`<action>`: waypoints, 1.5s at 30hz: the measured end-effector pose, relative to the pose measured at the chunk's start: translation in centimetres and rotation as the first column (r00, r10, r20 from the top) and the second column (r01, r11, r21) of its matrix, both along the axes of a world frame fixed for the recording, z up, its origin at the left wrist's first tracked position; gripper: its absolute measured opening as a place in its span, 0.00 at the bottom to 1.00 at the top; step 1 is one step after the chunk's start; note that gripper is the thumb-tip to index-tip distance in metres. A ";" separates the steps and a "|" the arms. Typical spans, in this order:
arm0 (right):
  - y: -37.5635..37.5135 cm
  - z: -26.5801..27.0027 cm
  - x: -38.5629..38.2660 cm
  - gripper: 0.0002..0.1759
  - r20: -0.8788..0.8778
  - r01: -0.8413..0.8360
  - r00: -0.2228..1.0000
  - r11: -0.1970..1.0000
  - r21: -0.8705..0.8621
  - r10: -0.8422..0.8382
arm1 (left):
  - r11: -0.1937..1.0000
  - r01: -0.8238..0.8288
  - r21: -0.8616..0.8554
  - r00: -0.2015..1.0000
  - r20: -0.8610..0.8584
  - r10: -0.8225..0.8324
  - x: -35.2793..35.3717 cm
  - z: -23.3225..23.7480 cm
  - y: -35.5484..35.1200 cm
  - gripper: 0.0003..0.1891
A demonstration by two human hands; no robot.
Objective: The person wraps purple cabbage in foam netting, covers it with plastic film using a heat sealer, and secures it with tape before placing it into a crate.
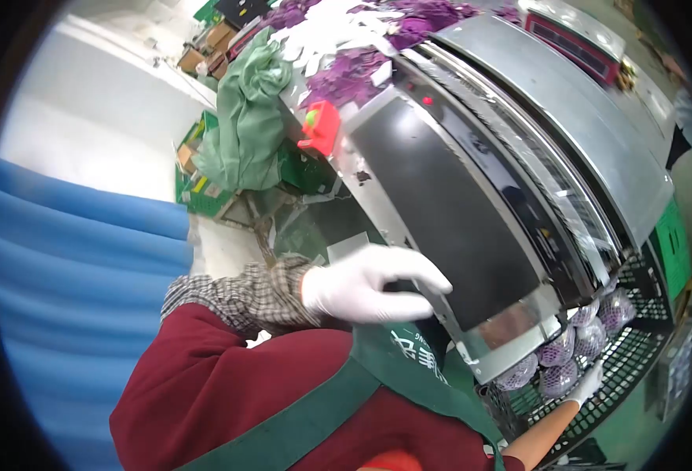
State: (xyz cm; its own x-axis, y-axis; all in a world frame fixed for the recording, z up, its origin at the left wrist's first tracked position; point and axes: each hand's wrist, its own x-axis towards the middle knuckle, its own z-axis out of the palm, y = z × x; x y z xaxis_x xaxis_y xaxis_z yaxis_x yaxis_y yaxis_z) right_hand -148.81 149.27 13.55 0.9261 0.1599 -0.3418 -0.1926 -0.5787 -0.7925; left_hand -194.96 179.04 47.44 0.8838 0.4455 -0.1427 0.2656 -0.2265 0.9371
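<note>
My left hand (373, 284), in a white glove with a checked sleeve cover, hovers by the near edge of a black conveyor belt (448, 204). Its thumb and fingers are apart, with nothing between them. At lower right, my right hand (587, 385), also gloved, reaches into a black plastic crate (617, 373). The fingers look stretched out beside several round, clear-wrapped items in purple foam nets (558, 379). These lie in the crate below the belt's end. What the nets hold cannot be made out.
A metal-covered machine (550, 94) runs along the belt's far side. Purple nets (346, 74) and white pieces (322, 35) are heaped beyond the belt. A red holder (322, 129) sits at its corner. Green cloth (252, 118) hangs over green crates, near a blue curtain (87, 314).
</note>
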 end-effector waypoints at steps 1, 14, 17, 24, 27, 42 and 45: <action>1.4 3.2 -0.9 0.26 0.051 0.066 0.996 0.987 0.144 -0.074 | 0.945 -0.226 -0.236 0.973 -0.012 0.230 -2.7 0.2 0.6 0.16; 44.0 30.3 -50.4 0.09 0.463 -0.931 0.365 0.321 0.175 0.807 | 0.790 -0.582 0.190 0.813 0.161 0.560 -30.4 -13.0 32.7 0.16; 51.8 26.2 -55.4 0.11 0.306 -0.917 0.381 0.316 0.242 0.873 | 0.807 -0.428 0.408 0.904 0.195 0.381 -29.1 -13.8 35.5 0.15; 57.8 20.9 -57.2 0.12 0.317 -0.916 0.401 0.372 0.150 0.859 | 0.722 -0.204 0.661 0.976 0.078 0.204 -27.4 -15.6 38.8 0.16; 58.7 19.6 -56.7 0.11 0.227 -0.901 0.421 0.377 0.213 0.878 | 0.742 -0.224 0.632 0.973 0.104 0.205 -27.0 -15.0 38.8 0.16; 58.7 21.9 -56.4 0.17 -0.015 -0.824 0.479 0.456 0.337 0.877 | 0.974 -0.223 0.032 0.970 0.102 0.219 -28.8 -12.2 42.6 0.21; 59.0 19.7 -55.9 0.19 0.117 -0.882 0.429 0.387 0.270 0.896 | 0.953 -0.300 -0.040 0.951 0.062 0.302 -29.8 -12.4 42.5 0.23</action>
State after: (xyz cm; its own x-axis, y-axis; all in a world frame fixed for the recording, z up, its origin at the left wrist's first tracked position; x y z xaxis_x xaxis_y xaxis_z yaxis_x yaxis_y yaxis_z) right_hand -204.69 208.26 33.29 0.1887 0.9663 -0.1751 0.2718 -0.2228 -0.9362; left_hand -224.80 221.52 35.04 0.7173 0.6887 -0.1055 0.2543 -0.1178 0.9599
